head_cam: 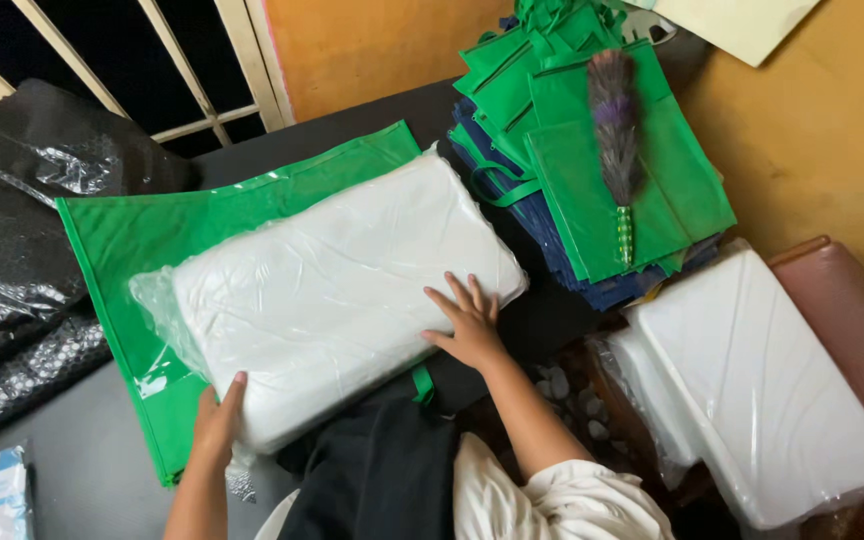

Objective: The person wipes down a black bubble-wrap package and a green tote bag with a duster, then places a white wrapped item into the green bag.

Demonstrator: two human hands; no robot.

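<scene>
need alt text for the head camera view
Two bare hands, left hand and right hand, press on a white plastic-wrapped pillow lying on a flat green bag. A stack of green bags with a duster sits to the right.

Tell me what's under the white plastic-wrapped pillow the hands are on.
A flat green bag lies under the white pillow, on the dark table. The bag's middle is covered by it.

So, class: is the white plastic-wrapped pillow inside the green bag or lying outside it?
Outside. The white pillow lies on top of the flat green bag, with both hands, left hand and right hand, pressing on it.
</scene>
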